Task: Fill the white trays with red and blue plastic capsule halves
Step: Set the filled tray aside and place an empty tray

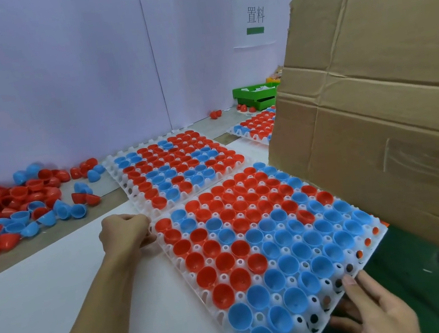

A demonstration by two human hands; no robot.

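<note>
Loose red/blue capsule halves [13,206] piled far left on counter [57,280]. Left hand [124,231] fingers pinch near tray [255,247] far-left corner; right hand [379,311] fingers grip its near-right edge. Tray full. Wall sign [255,15] reads "置料".

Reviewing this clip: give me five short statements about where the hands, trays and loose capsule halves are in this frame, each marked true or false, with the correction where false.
1. The left hand grips the far left corner of the near tray. True.
2. The right hand holds a red capsule half. False: it holds no capsule; its fingers are at the near tray's right edge.
3. The loose pile of capsule halves lies left of the trays. True.
4. The far tray holds only blue halves. False: it holds red and blue.
5. The cardboard sheet lies flat under the trays. False: it stands on the right, hiding part of a third tray.
</note>
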